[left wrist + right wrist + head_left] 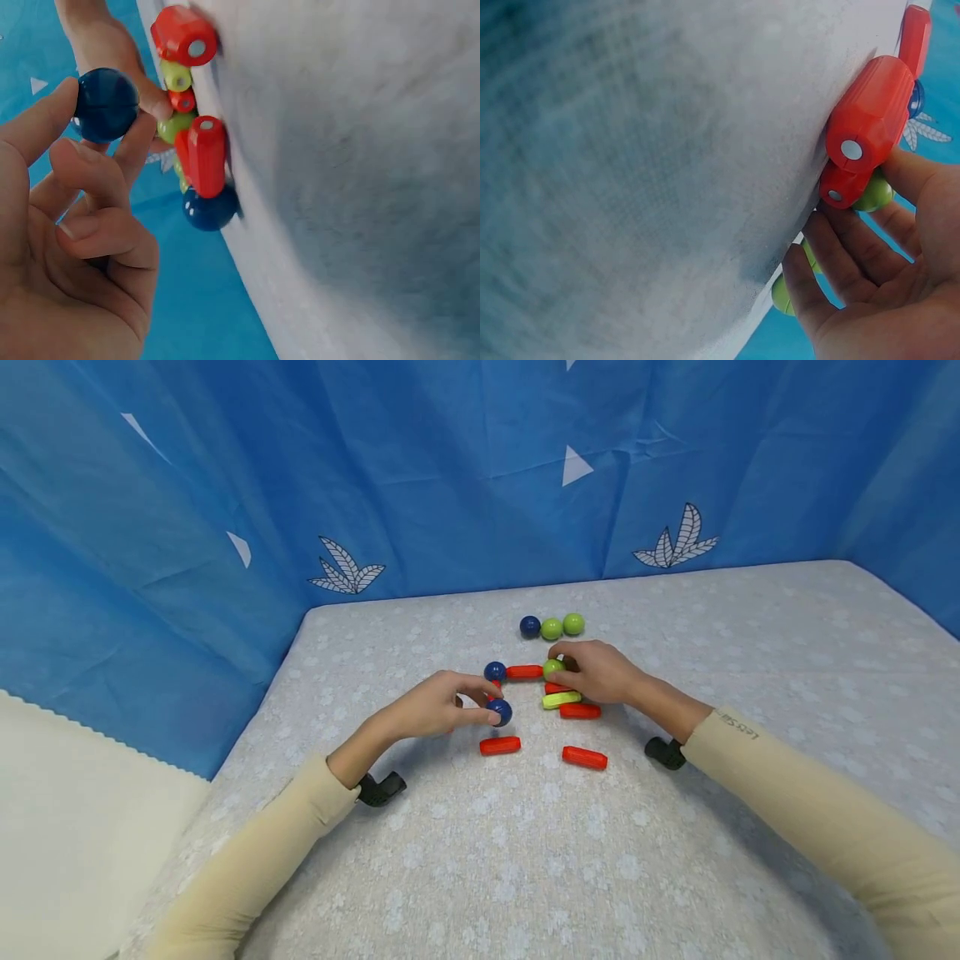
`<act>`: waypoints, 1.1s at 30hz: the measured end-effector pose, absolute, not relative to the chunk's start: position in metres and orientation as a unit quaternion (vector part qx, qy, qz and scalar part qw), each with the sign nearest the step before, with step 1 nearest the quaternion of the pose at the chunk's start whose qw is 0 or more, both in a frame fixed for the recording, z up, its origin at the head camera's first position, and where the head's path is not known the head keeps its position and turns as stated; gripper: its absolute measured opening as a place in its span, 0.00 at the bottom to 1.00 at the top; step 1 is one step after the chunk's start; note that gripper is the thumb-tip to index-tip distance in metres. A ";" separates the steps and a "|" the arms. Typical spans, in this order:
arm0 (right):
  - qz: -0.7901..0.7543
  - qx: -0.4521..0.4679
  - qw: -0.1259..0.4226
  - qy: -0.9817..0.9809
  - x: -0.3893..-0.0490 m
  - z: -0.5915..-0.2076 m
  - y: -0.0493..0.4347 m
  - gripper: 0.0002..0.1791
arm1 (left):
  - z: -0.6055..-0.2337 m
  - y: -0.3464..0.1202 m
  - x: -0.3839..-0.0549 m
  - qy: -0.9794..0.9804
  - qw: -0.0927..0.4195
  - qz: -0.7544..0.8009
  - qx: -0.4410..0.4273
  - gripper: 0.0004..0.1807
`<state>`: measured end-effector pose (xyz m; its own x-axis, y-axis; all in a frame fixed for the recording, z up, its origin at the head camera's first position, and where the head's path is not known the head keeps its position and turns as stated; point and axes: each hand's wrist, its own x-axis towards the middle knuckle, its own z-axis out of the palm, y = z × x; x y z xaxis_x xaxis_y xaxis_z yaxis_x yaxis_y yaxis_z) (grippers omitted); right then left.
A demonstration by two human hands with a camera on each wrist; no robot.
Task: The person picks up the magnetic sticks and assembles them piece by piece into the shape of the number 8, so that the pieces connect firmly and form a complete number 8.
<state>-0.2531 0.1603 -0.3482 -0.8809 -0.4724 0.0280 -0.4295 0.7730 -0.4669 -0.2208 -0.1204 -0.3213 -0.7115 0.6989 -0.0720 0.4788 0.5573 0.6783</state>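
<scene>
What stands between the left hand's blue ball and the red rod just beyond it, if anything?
No other object visibly stands between the blue ball and the red rod; only fingers of the left hand partly overlap the rod in the head view.

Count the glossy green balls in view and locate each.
3: one green ball pinched by the right hand; a second and third behind it, right of a glossy blue ball. Others may be hidden.
</scene>
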 end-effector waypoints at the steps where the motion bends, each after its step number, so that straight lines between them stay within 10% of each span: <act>1: -0.236 -0.240 0.045 0.941 -0.253 -0.348 0.160 0.20 | -0.322 -0.121 -0.219 0.866 0.170 0.323 0.342 0.20; 33: -0.242 -0.236 0.053 0.940 -0.252 -0.348 0.160 0.19 | -0.336 -0.124 -0.214 0.882 0.174 0.247 0.360 0.19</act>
